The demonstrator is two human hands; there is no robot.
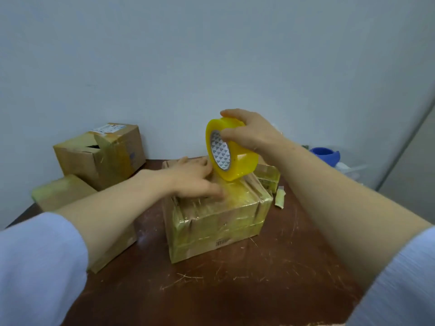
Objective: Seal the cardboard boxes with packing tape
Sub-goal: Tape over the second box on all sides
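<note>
Roll (231, 149) stands on edge on the box (216, 222), right hand (249, 132) curled round it to feed out; left hand (195, 177) lies flat and open, likely pressing the strip (237, 196) down.

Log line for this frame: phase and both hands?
phase: taping top | left hand: presses flat on cardboard box | right hand: grips yellow tape roll at box top
</note>
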